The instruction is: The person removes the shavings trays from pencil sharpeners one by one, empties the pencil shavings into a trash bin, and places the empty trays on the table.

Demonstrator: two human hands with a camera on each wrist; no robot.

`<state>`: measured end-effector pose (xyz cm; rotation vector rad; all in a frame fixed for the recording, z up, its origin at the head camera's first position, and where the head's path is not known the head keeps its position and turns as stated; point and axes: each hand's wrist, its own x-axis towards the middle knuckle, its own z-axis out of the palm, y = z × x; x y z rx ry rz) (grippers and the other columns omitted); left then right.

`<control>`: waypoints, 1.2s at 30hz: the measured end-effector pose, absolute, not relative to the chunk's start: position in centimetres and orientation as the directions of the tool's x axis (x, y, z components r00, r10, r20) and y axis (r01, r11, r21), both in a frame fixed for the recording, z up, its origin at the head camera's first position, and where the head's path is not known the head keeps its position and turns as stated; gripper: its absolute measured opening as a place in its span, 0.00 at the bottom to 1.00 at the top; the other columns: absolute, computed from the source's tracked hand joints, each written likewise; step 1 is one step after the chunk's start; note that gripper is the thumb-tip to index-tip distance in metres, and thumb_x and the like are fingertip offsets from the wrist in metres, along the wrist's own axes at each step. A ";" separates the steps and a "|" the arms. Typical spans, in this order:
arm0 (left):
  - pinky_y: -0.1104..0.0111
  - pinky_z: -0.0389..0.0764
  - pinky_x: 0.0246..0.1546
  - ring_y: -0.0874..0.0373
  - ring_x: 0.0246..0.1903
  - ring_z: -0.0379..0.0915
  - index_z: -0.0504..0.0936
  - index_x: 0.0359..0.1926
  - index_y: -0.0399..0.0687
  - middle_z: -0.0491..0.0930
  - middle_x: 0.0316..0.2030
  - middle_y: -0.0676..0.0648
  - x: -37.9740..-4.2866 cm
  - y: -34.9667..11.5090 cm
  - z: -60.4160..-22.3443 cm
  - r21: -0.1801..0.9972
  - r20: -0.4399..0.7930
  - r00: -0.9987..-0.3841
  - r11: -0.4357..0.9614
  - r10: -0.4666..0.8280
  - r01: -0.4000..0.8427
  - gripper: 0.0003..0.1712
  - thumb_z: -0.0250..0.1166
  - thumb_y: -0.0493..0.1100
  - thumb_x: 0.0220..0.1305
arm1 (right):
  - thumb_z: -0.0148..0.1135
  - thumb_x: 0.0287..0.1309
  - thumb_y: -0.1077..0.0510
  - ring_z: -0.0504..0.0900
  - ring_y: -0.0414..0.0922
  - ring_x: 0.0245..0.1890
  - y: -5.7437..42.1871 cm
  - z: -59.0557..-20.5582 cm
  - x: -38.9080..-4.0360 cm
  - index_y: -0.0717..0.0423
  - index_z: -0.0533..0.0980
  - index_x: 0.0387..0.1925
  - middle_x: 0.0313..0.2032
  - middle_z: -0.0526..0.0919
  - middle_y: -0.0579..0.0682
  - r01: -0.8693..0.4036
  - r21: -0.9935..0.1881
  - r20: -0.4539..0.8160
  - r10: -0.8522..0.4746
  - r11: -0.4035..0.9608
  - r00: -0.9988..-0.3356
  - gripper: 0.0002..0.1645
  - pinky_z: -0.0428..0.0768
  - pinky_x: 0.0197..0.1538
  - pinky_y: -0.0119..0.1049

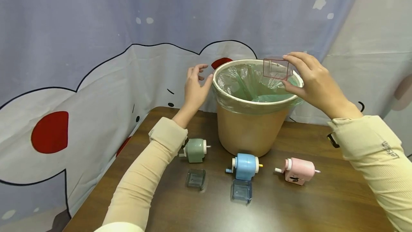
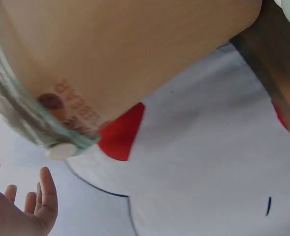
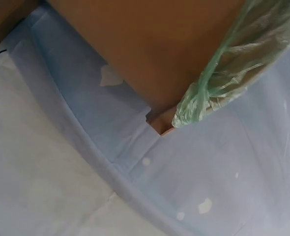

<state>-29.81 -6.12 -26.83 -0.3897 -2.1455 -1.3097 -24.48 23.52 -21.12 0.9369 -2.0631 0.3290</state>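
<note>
My right hand [image 1: 310, 78] pinches a clear pink shavings drawer [image 1: 275, 69] between thumb and fingers, over the right part of the bin's mouth. The beige bin [image 1: 249, 131] is lined with a thin green plastic bag [image 1: 239, 81] folded over its rim. At the rim's left side my left hand [image 1: 195, 87] is raised with fingers loosely bent and nothing in them; the left wrist view shows this hand [image 2: 24, 211] below the bag's edge. A pink crank pencil sharpener [image 1: 298, 171] lies on the table below my right forearm. The right wrist view leaves my right hand out.
A green crank sharpener [image 1: 195, 150] and a blue one [image 1: 246, 167] stand in front of the bin. Before them lie a dark green clear drawer [image 1: 195, 179] and a blue clear drawer [image 1: 241, 190]. A patterned curtain [image 1: 96, 88] hangs behind the wooden table [image 1: 276, 210].
</note>
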 end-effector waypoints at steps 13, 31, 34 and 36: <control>0.60 0.78 0.35 0.44 0.43 0.73 0.74 0.54 0.39 0.72 0.47 0.36 -24.7 -7.0 -28.7 0.648 0.691 -0.722 0.408 0.041 0.643 0.19 0.60 0.39 0.63 | 0.56 0.54 0.32 0.78 0.48 0.47 25.4 -23.3 -21.7 0.66 0.75 0.52 0.47 0.81 0.66 -0.639 -0.166 0.898 -0.152 0.752 -0.412 0.42 0.69 0.59 0.28; 0.70 0.78 0.32 0.53 0.38 0.75 0.76 0.53 0.44 0.75 0.44 0.44 -19.2 -10.8 -33.4 0.620 0.632 -0.764 0.508 0.129 0.598 0.17 0.62 0.39 0.63 | 0.52 0.47 0.84 0.82 0.37 0.46 28.7 -30.6 -16.4 0.76 0.70 0.54 0.46 0.84 0.47 -0.762 -0.645 0.764 0.052 0.061 -0.643 0.28 0.76 0.51 0.22; 0.72 0.77 0.32 0.54 0.40 0.74 0.76 0.52 0.45 0.75 0.43 0.45 -18.3 -11.4 -33.6 0.638 0.596 -0.788 0.506 0.152 0.580 0.17 0.63 0.39 0.62 | 0.51 0.47 0.85 0.83 0.36 0.46 29.2 -32.0 -15.1 0.79 0.68 0.54 0.47 0.84 0.48 -0.740 -0.668 0.743 0.018 0.079 -0.669 0.28 0.76 0.50 0.22; 0.71 0.78 0.33 0.54 0.40 0.74 0.77 0.51 0.45 0.75 0.43 0.46 -17.7 -11.6 -33.7 0.632 0.584 -0.794 0.520 0.168 0.575 0.16 0.63 0.40 0.62 | 0.52 0.45 0.86 0.82 0.35 0.46 29.6 -32.7 -14.4 0.79 0.68 0.54 0.49 0.83 0.47 -0.713 -0.686 0.721 0.007 0.144 -0.693 0.30 0.76 0.50 0.22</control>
